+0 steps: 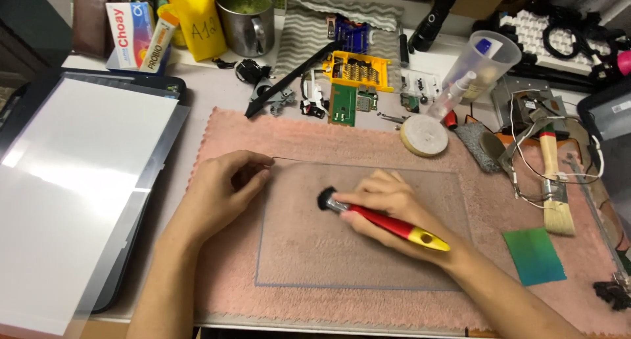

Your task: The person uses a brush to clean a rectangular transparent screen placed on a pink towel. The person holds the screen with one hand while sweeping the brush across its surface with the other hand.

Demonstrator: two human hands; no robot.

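A clear rectangular sheet (309,260) lies flat on a pink cloth mat (499,293). My right hand (388,204) grips a small brush with a red and yellow handle (394,226); its black bristle head rests on the middle of the sheet. My left hand (227,184) is curled, its fingertips pressing the sheet's upper left corner.
A tablet body with a white panel (72,175) lies at the left. Behind the mat are a green circuit board (343,104), a yellow bit holder (358,69), a metal mug (248,20), a tape roll (424,135) and a plastic cup. A paint brush (555,188) and green card (534,255) lie at the right.
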